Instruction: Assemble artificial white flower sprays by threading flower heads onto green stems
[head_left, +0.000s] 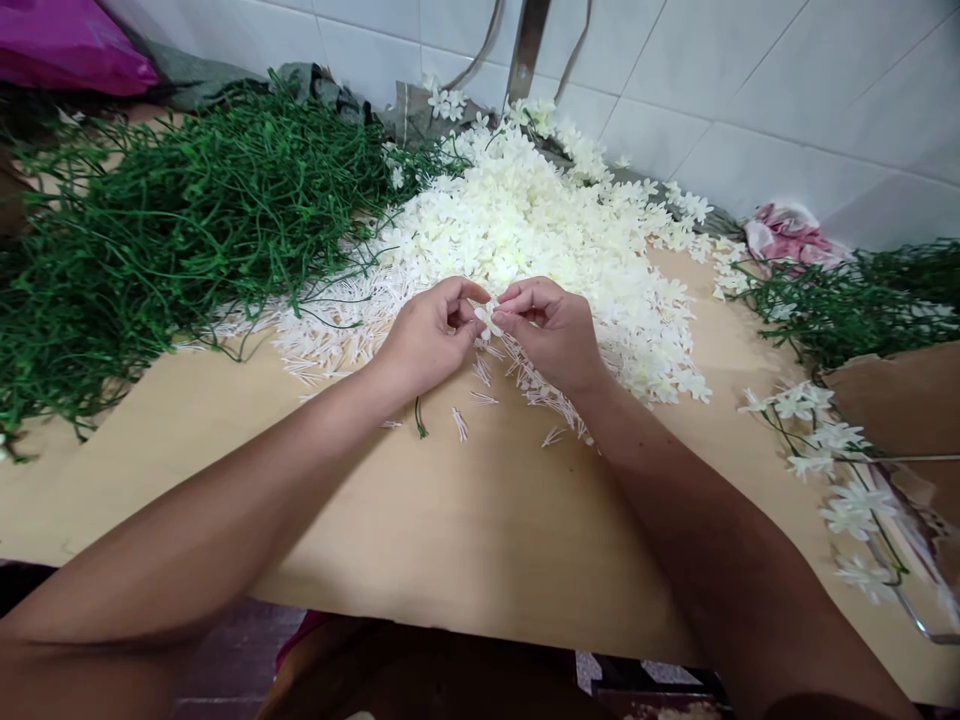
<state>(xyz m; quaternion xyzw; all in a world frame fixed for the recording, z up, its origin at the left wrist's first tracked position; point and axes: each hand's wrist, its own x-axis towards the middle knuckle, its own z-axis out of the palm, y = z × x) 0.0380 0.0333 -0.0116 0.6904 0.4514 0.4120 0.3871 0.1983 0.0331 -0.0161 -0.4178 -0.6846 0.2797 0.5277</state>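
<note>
Near the middle of the view, a small white flower (487, 320) is held between the fingertips of both hands. My left hand (435, 335) pinches it from the left, thumb and forefinger closed on its edge. From the right, my right hand (553, 328) grips it the same way. A big heap of white blossoms (517, 220) lies just behind the hands. Thin white stamens (337, 325) spread left of and under the hands. A short green stem (420, 418) hangs or lies just below my left hand; its upper end is hidden.
Green plastic stems (247, 190) are piled at the left, more greenery (885, 300) at the right. Finished-looking flower sprays (847, 505) lie by a cardboard box (900, 400). A tiled wall (675, 90) bounds the wooden board (420, 530). A pink bag (75, 45) sits back left.
</note>
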